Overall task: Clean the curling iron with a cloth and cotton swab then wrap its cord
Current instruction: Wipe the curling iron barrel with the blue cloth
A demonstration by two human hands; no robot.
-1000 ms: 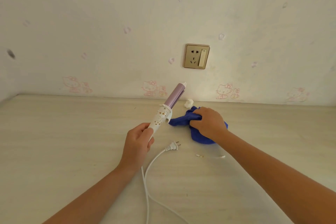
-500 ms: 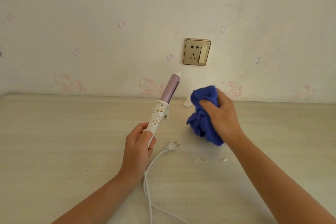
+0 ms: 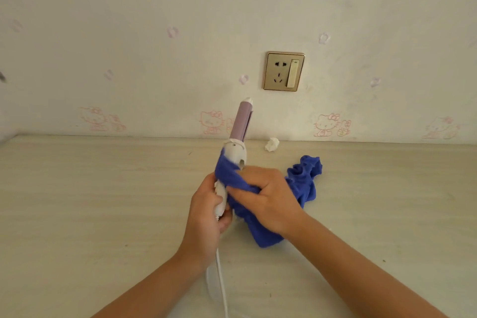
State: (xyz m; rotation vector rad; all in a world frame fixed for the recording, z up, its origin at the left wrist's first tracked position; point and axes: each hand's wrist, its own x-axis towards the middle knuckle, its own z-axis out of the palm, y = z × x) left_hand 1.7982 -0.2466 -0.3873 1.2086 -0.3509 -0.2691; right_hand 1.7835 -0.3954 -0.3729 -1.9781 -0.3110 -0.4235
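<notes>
A: Where's the curling iron (image 3: 242, 121) now?

B: Off the bench (image 3: 103, 214), barrel tilted up. My left hand (image 3: 206, 210) is curled round the bottom of the handle. My right hand (image 3: 268, 201) grips the blue cloth (image 3: 304, 183), pressing it against the handle.

A: Risks?

B: The cloth's loose tail could catch the cord (image 3: 221, 266) below. My left-hand hold sits low, so I judge a hard wipe could twist the iron loose.

A gold-framed wall socket (image 3: 284, 71) is set in the wall well beyond the right hand (image 3: 268, 199). Nearer that hand, a small crumpled white wad (image 3: 272, 144) lies on the pale wood-grain table (image 3: 103, 201).
</notes>
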